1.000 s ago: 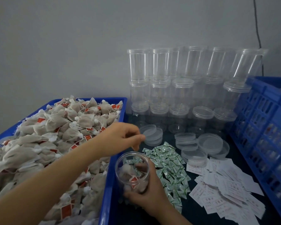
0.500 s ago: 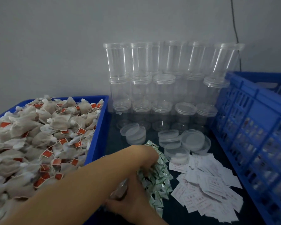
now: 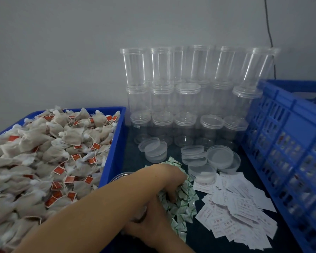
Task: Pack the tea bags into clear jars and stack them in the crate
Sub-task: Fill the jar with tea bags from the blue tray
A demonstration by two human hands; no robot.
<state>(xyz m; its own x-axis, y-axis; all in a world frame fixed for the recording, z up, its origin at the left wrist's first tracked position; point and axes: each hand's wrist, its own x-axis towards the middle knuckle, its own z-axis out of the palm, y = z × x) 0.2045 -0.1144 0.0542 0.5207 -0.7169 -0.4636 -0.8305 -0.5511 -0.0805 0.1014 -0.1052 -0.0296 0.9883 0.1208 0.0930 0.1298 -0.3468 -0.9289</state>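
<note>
Left hand reaches across into the heap of small green-and-white sachets — fingers curled down into it. Right hand, near side of the heap, grips a clear plastic jar, mostly hidden. Blue tray of beige tea bags left of heap.

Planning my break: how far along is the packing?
Done: what look like filled jars show blurrily through the crate wall. In hand: right hand holds a jar while left hand digs in the sachets. Left: heaped tea bags, many empty jars.
</note>
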